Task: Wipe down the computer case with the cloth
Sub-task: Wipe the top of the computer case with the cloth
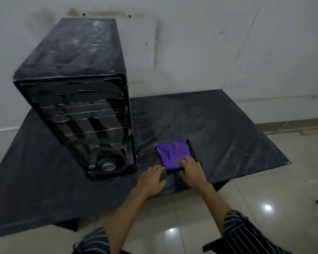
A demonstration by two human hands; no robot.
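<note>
Right, the purple cloth (174,154) lies folded flat on the black-covered table (228,129), just right of the computer case (75,99). The right hand (192,171) is nearer, fingers straight and loosely spread, tips resting on the cloth's near edge. The left hand (151,180) lies flat beside its near-left corner, holding nothing. Case stands upright to the left, dusty top running away from the person; wiping likely not begun.

Head camera looks steeply down from above, close over table (228,125); single view.
</note>
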